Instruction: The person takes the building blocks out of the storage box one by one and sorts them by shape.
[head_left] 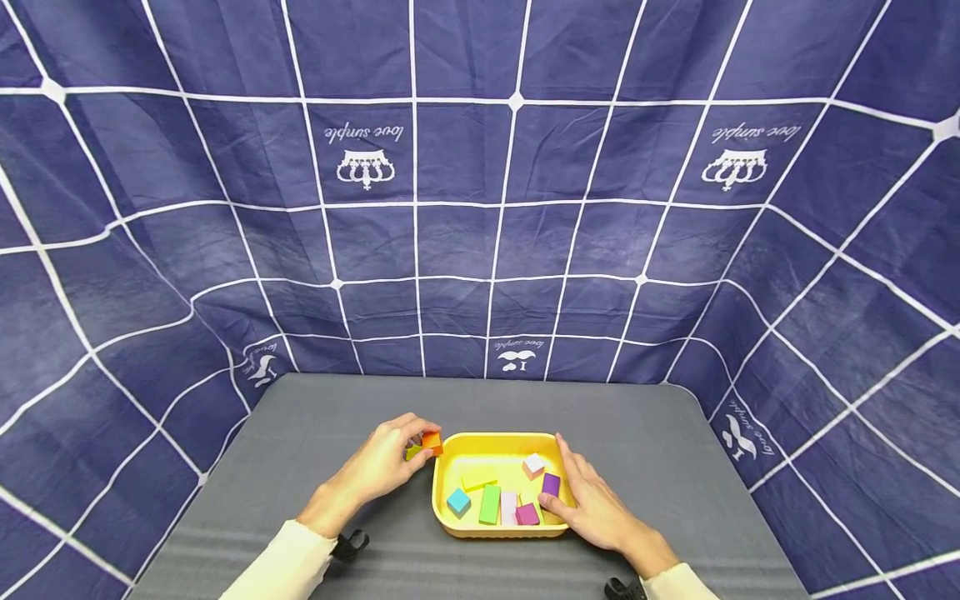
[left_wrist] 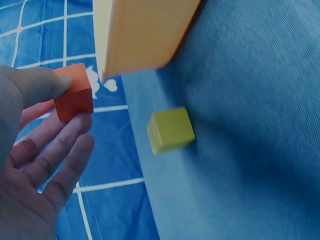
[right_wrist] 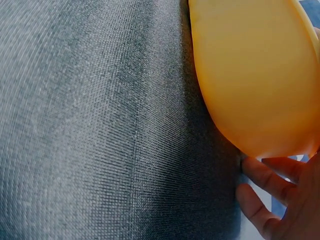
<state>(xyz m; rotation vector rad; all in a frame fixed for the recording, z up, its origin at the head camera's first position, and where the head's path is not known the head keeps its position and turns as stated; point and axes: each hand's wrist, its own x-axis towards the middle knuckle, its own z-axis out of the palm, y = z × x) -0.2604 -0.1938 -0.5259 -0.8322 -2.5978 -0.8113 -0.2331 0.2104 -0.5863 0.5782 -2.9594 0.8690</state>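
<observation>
My left hand (head_left: pixel 382 460) pinches an orange block (left_wrist: pixel 75 92) between thumb and fingers, raised just left of a yellow plastic bin (head_left: pixel 495 532). Below that hand, a yellow-green cube (left_wrist: pixel 171 130) rests on the table, apart from the fingers; in the head view the hand partly covers it. On the bin's right end, my right hand (head_left: pixel 596 504) grips the rim, thumb inside and fingers along the outer wall. Lying in the bin are a blue cube (head_left: pixel 459 502), a green block (head_left: pixel 490 505), a purple block (head_left: pixel 551 485), a magenta block (head_left: pixel 527 514) and several others.
The bin stands on a grey cloth-covered table (head_left: pixel 337 408). A blue curtain with white grid lines (head_left: pixel 465 242) hangs behind the table and along both sides. Dark bands (head_left: pixel 350 546) circle the wrists below white sleeves.
</observation>
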